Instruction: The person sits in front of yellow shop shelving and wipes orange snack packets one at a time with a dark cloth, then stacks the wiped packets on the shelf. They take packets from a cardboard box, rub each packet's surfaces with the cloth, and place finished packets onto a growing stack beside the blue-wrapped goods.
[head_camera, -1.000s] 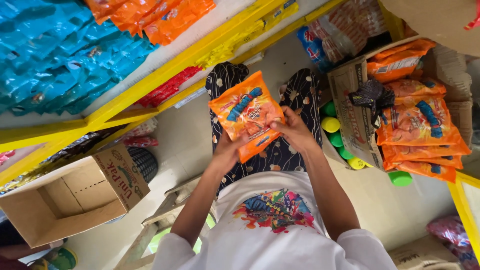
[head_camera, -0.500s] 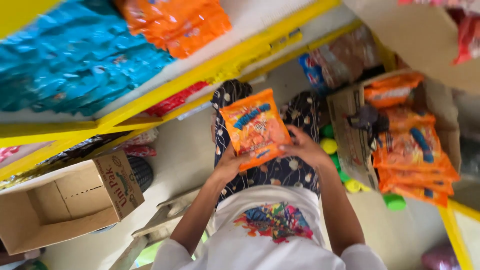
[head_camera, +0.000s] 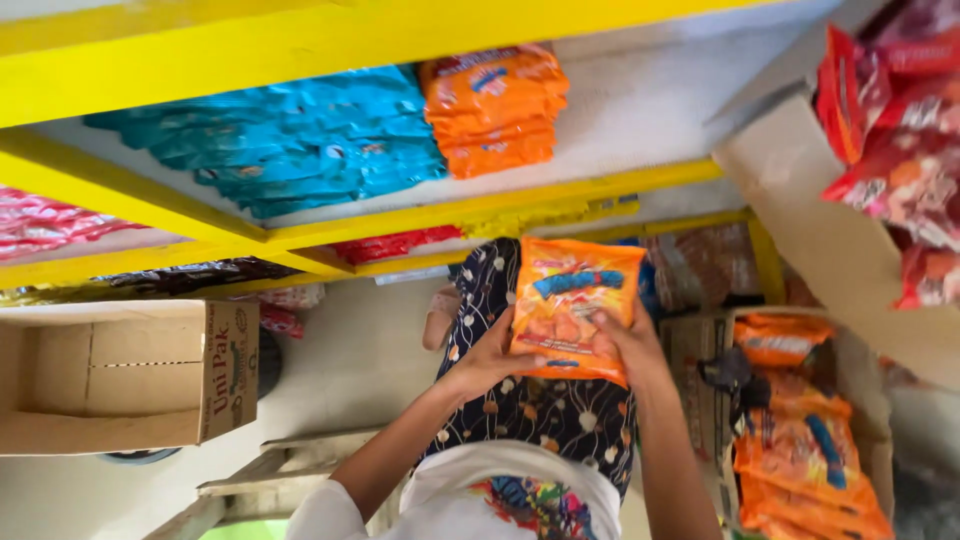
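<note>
Both hands up now w/ one orange snack packet held between them, in front of the yellow shelf. Left hand grips the packet's lower left edge, fingers curled round it, thumb on the front. Right hand clamps the lower right side, fingers closed on the foil. Packet is upright-ish, tilted a touch, its top edge near the shelf's front rail but not on the shelf.

On that shelf: a stack of orange packets just beside a big pile of blue packets, the two touching. More of the orange kind sit in the open carton at lower right (looks like the supply). An empty cardboard box stands well apart at left, and red packets fill another box top right.

Step in hand, as I read it: packet lifted from the carton, on its way to the orange stack. Next move calls for a reach up and fwd over the yellow rail, packet levelled flat so it slides onto the stack w/o knocking the blue pile, then both grips loosened together.
</note>
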